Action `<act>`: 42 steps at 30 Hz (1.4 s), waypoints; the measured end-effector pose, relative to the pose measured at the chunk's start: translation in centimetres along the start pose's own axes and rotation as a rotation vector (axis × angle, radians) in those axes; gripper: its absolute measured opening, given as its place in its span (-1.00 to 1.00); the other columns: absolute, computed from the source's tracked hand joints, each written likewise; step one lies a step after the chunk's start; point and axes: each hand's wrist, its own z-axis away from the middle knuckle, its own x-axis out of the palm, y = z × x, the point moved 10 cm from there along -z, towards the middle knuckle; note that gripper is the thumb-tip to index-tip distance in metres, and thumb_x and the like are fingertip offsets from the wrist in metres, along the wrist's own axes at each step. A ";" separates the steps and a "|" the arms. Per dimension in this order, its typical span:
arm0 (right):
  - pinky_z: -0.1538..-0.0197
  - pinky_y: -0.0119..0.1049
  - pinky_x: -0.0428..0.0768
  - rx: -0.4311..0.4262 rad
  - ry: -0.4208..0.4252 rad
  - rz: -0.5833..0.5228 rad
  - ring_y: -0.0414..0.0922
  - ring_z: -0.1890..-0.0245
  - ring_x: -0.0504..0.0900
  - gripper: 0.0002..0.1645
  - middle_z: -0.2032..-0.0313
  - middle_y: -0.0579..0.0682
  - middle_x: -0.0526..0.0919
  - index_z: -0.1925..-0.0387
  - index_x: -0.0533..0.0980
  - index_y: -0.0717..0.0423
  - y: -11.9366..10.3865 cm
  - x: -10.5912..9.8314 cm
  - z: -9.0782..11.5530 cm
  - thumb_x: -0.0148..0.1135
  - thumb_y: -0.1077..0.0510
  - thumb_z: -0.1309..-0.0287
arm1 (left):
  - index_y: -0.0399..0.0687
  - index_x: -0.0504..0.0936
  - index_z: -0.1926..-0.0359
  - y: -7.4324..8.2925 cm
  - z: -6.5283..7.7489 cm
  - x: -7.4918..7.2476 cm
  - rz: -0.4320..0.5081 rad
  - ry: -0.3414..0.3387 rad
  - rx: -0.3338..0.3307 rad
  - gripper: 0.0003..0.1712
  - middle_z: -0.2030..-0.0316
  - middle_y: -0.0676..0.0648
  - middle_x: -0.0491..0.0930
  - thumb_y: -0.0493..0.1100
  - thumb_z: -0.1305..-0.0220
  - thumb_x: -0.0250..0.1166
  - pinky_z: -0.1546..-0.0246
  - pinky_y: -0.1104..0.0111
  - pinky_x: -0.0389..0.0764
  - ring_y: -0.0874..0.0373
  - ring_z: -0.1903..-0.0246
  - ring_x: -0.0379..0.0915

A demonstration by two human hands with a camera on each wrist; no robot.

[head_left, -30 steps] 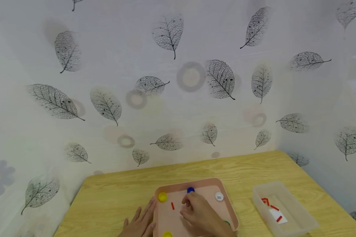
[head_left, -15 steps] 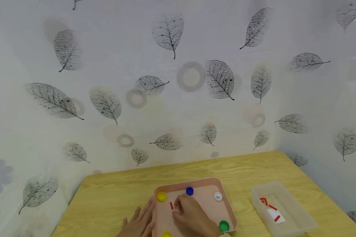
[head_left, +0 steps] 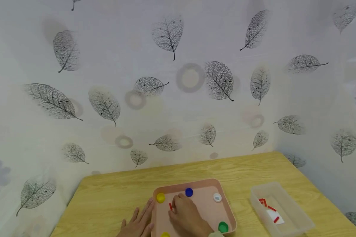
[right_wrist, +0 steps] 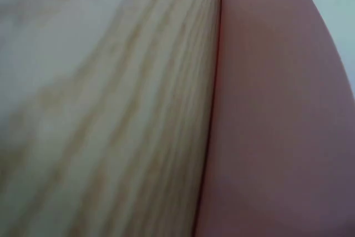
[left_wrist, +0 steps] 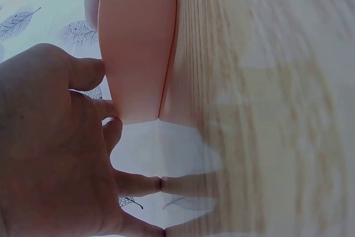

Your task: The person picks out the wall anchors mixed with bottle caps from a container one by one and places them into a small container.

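Observation:
In the head view, my left hand [head_left: 136,223] lies with fingers spread on the table beside a pink tray [head_left: 195,185]. In the left wrist view, the thumb and nearest fingers of this hand [left_wrist: 55,142] are right at the tray's outer wall [left_wrist: 136,43], and other fingertips rest on the table. My right hand [head_left: 187,212] is over the tray with bent fingers, its fingertips right at a short red stick [head_left: 170,206]. I cannot tell whether it pinches the stick. The right wrist view mostly shows the tray's outer wall [right_wrist: 272,109] and the table.
Round caps sit along the tray's edges: yellow [head_left: 160,197], blue [head_left: 189,192], white [head_left: 217,197], green [head_left: 223,227] and another yellow one [head_left: 165,234]. Right of the tray stands a translucent plastic box [head_left: 296,210] with several red sticks [head_left: 272,208] and white paper [head_left: 280,221].
My right hand has moved left across the tray, from below the blue cap to the red stick. The green cap has come into full view. My left hand has stayed by the tray.

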 end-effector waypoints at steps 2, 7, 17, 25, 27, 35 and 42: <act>0.46 -0.45 0.37 0.000 0.005 0.011 -0.33 0.52 0.28 -0.84 0.50 -0.25 0.30 0.49 0.47 -0.02 -0.1 0.0 -0.1 0.32 0.11 -0.04 | 0.46 -0.12 -0.47 0.0 0.0 0.0 0.000 0.003 -0.001 -0.21 -0.46 0.07 -0.03 0.50 -0.28 -0.33 0.05 -0.54 -0.18 -0.38 -0.32 -0.04; 0.47 -0.44 0.36 0.001 -0.004 0.020 -0.32 0.52 0.28 -0.88 0.51 -0.25 0.30 0.49 0.48 -0.02 -0.2 0.0 -0.2 0.25 0.18 -0.11 | 0.48 -0.14 -0.47 0.0 0.0 0.1 -0.004 -0.010 -0.001 -0.22 -0.46 0.08 -0.05 0.50 -0.29 -0.35 0.06 -0.55 -0.18 -0.39 -0.32 -0.04; 0.43 -0.41 0.41 0.044 -0.070 -0.010 -0.31 0.48 0.32 -0.91 0.49 -0.24 0.34 0.44 0.50 -0.02 0.3 0.6 -0.1 0.14 0.18 -0.18 | 0.49 -0.15 -0.47 -0.1 0.0 0.3 0.006 -0.022 0.002 -0.22 -0.46 0.10 -0.06 0.50 -0.29 -0.37 0.07 -0.55 -0.18 -0.38 -0.33 -0.05; 0.40 -0.44 0.43 -0.007 -0.033 -0.008 -0.34 0.47 0.32 -0.92 0.47 -0.26 0.33 0.39 0.50 -0.02 0.2 0.0 0.3 0.12 0.15 -0.22 | 0.45 -0.15 -0.48 -0.1 0.1 0.2 0.013 -0.015 0.025 -0.22 -0.47 0.09 -0.07 0.49 -0.30 -0.37 0.07 -0.55 -0.19 -0.39 -0.33 -0.07; 0.38 -0.42 0.43 -0.027 -0.013 0.007 -0.34 0.46 0.33 -0.93 0.46 -0.27 0.33 0.39 0.50 -0.03 0.1 -0.4 0.5 0.13 0.14 -0.22 | 0.44 -0.15 -0.48 0.0 0.1 0.2 0.015 -0.018 0.030 -0.22 -0.47 0.07 -0.07 0.48 -0.30 -0.37 0.08 -0.56 -0.20 -0.41 -0.32 -0.07; 0.30 -0.42 0.44 -0.067 0.007 0.012 -0.33 0.38 0.32 -0.93 0.39 -0.28 0.33 0.34 0.46 -0.08 -0.1 -2.0 1.1 0.08 0.11 -0.29 | 0.46 -0.17 -0.48 0.0 0.1 0.0 0.012 -0.007 0.022 -0.22 -0.47 0.07 -0.08 0.48 -0.31 -0.35 0.06 -0.55 -0.20 -0.38 -0.34 -0.08; 0.33 -0.52 0.42 -0.186 0.134 0.086 -0.33 0.41 0.28 -0.93 0.41 -0.26 0.30 0.36 0.44 -0.03 -0.9 -4.4 2.3 0.15 0.19 -0.22 | 0.45 -0.17 -0.48 0.0 0.0 0.0 -0.003 0.002 0.028 -0.23 -0.47 0.10 -0.07 0.48 -0.31 -0.35 0.06 -0.55 -0.17 -0.35 -0.34 -0.07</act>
